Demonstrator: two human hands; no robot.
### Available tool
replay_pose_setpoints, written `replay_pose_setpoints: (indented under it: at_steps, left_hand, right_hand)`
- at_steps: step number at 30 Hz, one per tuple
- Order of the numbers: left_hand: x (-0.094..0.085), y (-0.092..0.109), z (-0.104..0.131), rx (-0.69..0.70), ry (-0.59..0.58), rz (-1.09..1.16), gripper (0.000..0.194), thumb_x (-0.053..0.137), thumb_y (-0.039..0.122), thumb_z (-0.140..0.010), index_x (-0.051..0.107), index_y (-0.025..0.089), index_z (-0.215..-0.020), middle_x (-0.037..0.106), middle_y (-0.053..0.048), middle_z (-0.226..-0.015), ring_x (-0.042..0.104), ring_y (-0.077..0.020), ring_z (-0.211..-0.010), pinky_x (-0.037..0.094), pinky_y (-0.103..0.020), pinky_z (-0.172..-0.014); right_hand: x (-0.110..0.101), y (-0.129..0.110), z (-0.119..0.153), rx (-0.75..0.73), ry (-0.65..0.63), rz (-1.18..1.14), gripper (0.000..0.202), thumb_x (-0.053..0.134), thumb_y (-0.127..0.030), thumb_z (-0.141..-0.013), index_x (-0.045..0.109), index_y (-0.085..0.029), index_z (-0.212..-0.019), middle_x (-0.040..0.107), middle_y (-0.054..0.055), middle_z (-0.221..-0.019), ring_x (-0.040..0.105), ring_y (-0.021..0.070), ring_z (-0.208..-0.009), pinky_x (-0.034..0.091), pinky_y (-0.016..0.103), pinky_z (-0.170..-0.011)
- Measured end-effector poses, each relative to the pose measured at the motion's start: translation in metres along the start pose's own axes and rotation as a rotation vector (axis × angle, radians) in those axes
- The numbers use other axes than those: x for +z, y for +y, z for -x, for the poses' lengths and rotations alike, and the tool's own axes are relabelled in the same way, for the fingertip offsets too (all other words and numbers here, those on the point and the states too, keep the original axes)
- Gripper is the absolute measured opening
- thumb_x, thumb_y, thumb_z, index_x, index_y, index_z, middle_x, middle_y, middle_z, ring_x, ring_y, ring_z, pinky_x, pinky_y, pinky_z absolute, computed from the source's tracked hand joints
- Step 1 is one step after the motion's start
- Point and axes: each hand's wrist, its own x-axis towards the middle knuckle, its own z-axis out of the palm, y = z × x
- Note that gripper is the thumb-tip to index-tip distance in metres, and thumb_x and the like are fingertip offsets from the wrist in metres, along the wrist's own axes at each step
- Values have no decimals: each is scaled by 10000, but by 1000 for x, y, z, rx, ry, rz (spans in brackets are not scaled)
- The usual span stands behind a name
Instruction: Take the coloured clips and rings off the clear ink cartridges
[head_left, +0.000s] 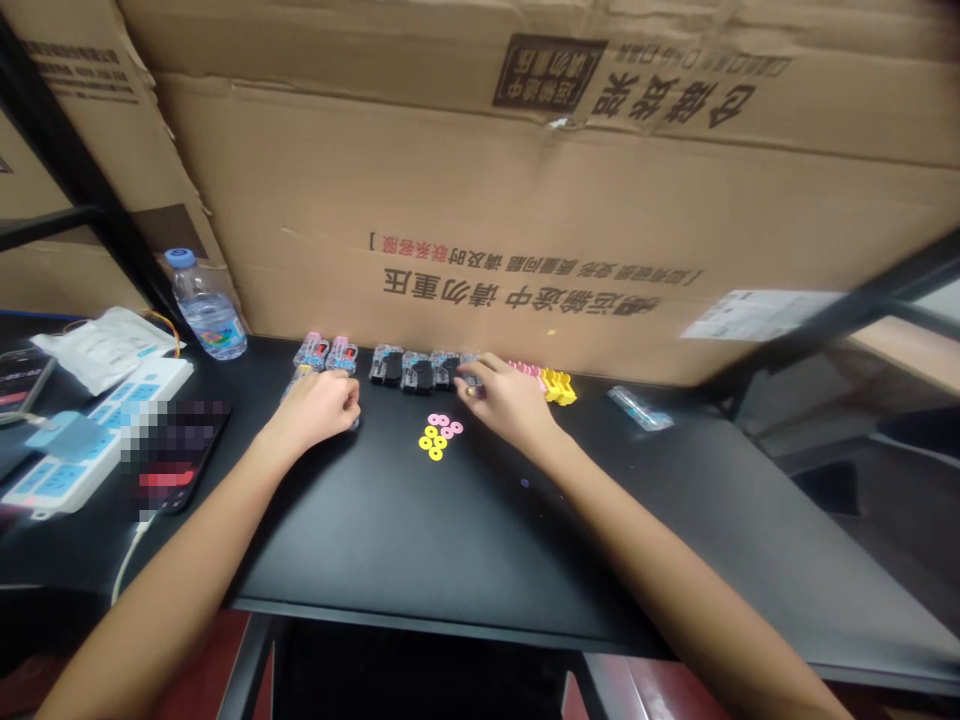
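Observation:
My left hand [322, 408] is closed in a loose fist on the left side of the black table, beside two small clear plastic pieces with pink ends [327, 353]. Another clear piece with a yellow part shows partly behind it; what the fingers hold is hidden. My right hand [510, 400] has its fingers curled around the right end of a row of clear-and-black plastic pieces [417, 372], gripping the last one. Right beyond it lie several yellow plastic parts [558, 386] and pink ones, partly covered. Between the hands lie several small yellow rings [436, 453] and pink rings [456, 428].
A large cardboard sheet [450, 190] stands along the back. At left are a water bottle [210, 310], a white power strip [142, 400], a white pouch [112, 345] and a phone [187, 470] with a cable. A small clear packet [639, 408] lies at right.

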Motion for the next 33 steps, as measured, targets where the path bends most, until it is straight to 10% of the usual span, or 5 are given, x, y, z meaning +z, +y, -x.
replay_pose_setpoints:
  at_steps: [11,21,28,33]
  left_hand:
    - [1,-8,-4,-10,215,-41,204,577,191,-938,781,198,-934,814,-72,-857,760,-270,-831,476,-437,-920]
    - [1,0,-3,0,374,83,216,553,194,-990,765,211,-1021,774,-24,-784,744,-239,-807,459,-417,-918]
    - [1,20,1,284,500,346,421,696,341,-1008,635,209,-1403,692,-142,-1371,646,-303,-1286,479,-480,-1114]
    - [10,56,12,495,373,619,250,733,315,-1020,725,239,-1257,797,-64,-1135,732,-215,-1013,548,-392,-936]
  right_hand:
    - [32,-71,-74,-242,-400,112,508,613,-238,-993,555,-135,-1487,668,212,-1463,746,334,-1140,563,384,-831]
    - [37,-67,-97,-220,-352,93,396,510,-217,-1058,607,-106,-1426,756,218,-1331,759,343,-1116,540,413,-840]
    - [-5,-50,-28,-231,-75,-358,375,599,-266,-1035,685,-192,-1392,834,109,-1194,800,242,-900,591,356,-788]
    - [-21,-40,46,-266,-57,-625,369,659,-306,-1052,685,-185,-1400,850,100,-1107,772,175,-717,589,288,-673]
